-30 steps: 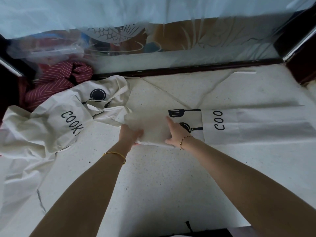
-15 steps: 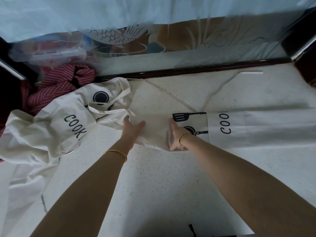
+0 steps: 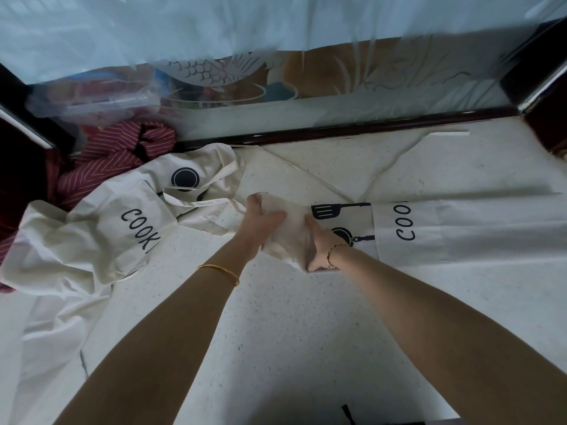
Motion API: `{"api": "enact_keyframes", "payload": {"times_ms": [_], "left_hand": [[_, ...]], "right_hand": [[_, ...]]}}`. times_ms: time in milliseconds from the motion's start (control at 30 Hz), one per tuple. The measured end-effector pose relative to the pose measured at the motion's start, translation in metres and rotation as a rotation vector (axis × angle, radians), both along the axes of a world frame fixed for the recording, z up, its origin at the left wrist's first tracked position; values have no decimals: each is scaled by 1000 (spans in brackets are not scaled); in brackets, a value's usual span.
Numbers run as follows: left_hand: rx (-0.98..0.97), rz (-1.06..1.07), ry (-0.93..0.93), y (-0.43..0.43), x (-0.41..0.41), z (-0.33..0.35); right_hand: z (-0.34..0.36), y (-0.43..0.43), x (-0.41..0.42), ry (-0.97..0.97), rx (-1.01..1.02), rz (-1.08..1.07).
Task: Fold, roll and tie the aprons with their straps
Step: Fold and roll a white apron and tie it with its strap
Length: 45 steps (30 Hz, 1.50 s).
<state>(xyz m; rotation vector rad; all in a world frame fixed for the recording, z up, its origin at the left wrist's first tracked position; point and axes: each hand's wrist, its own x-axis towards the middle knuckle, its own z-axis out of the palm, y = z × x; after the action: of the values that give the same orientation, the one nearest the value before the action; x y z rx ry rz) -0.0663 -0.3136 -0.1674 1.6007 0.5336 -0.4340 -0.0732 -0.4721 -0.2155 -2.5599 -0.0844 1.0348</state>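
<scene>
One apron (image 3: 460, 228) lies folded in a long strip, middle to right. Its left end is a short roll (image 3: 291, 237), and the left hand (image 3: 260, 220) and right hand (image 3: 323, 251) curl their fingers round it. Most of the rolling and the tying are still to do. A crumpled apron (image 3: 92, 234) and a striped apron (image 3: 122, 157) lie untouched at the left.

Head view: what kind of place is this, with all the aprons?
Probably a room in a home, though I can't be sure: a speckled white surface, a frosted glass panel etched with a fish, and cooking aprons spread out.
</scene>
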Motion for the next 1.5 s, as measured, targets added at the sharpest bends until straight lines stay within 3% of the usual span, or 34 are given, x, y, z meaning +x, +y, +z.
{"api": "enact_keyframes", "payload": {"times_ms": [67, 133, 233, 300, 333, 433, 567, 633, 700, 767, 833, 1033, 1267, 1400, 1500], "left_hand": [[-12, -46, -14, -17, 2, 7], [-34, -103, -22, -38, 3, 13], [-65, -180, -24, -76, 2, 21], [-91, -198, -17, -100, 1, 21], [-112, -204, -1, -112, 2, 18], [-142, -204, 82, -142, 3, 12], [-101, -236, 149, -157, 9, 8], [-47, -228, 56, -146, 14, 3], [142, -207, -110, -133, 19, -2], [491, -239, -277, -115, 20, -9], [687, -319, -358, -103, 16, -17], [816, -788, -572, -116, -9, -38], [1168, -1136, -392, -137, -15, -53], [1206, -1150, -417, -146, -9, -45], [1220, -954, -471, -159, -9, -34]], "right_hand": [[-5, -6, 2, -26, 132, -55], [-3, -20, 1, 65, 394, -244], [13, -53, -6, 207, 828, -787], [26, -79, -9, 217, 976, -1093], [28, -92, -10, 215, 998, -1143], [38, -116, -12, 136, 854, -997], [32, -127, -8, -137, 426, -664], [24, -125, -5, -180, 312, -659], [15, -128, -1, -174, 265, -661], [5, -129, -1, -165, 247, -662], [-1, -130, -3, -172, 227, -656], [-9, -134, 0, -193, 104, -592], [-13, -135, 8, -204, 65, -523], [-10, -161, 5, -246, 323, -723], [0, -208, -8, -429, 276, -836]]}}
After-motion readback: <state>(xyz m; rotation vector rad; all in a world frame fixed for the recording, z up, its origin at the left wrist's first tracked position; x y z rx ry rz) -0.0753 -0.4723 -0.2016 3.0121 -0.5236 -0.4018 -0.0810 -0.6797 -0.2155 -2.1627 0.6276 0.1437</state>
